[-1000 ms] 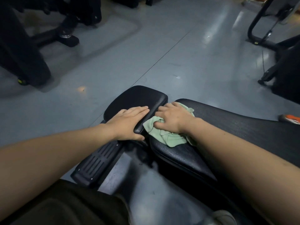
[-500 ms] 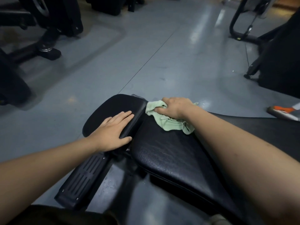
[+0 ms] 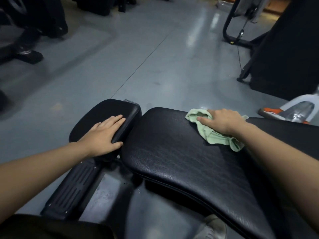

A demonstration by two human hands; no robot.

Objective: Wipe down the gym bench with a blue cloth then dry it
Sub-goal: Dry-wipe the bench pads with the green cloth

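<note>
The left hand point(image 3: 103, 135) lies flat on the small black pad point(image 3: 105, 118), fingers point(image 3: 115, 119) spread wide and gripping nothing, thumb curled over the pad's near edge; if weight leans on it, that pad could tip or the palm could slide off the smooth vinyl. To the right of those fingers stretches the main padded surface, the table point(image 3: 172, 152), black and grained, with no clear wet sheen that I can make out. Further right, the right hand point(image 3: 224, 123) presses down on the cloth point(image 3: 212, 137), fingers half closed on a bunch of it at the far edge; the cloth trails out under the wrist, so a loose tail may drag, fold under, or slip over that edge. The cloth looks pale green rather than blue, crumpled, soft and thin.
</note>
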